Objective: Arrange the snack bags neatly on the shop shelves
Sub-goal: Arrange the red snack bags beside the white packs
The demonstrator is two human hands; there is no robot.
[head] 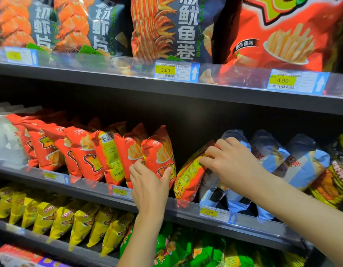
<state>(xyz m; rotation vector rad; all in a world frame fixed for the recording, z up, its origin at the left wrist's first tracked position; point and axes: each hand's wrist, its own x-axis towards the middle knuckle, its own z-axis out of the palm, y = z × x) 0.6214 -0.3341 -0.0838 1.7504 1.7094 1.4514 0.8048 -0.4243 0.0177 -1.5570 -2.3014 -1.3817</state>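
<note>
The left hand (pixel 147 182) is gripping the red bag (pixel 161 151) ending the red row (pixel 70 149) on the middle shelf (pixel 186 211). The right hand (pixel 230 160) is pinching the top of a leaning orange bag (pixel 188 178) just right of it, beside blue bags (pixel 301 160).

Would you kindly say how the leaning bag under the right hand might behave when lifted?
The leaning bag looks puffy and crinkled, so probably light and floppy. Its glossy film may slip where the right hand pinches it. It slumps sideways, so it likely tips if unsupported.
</note>
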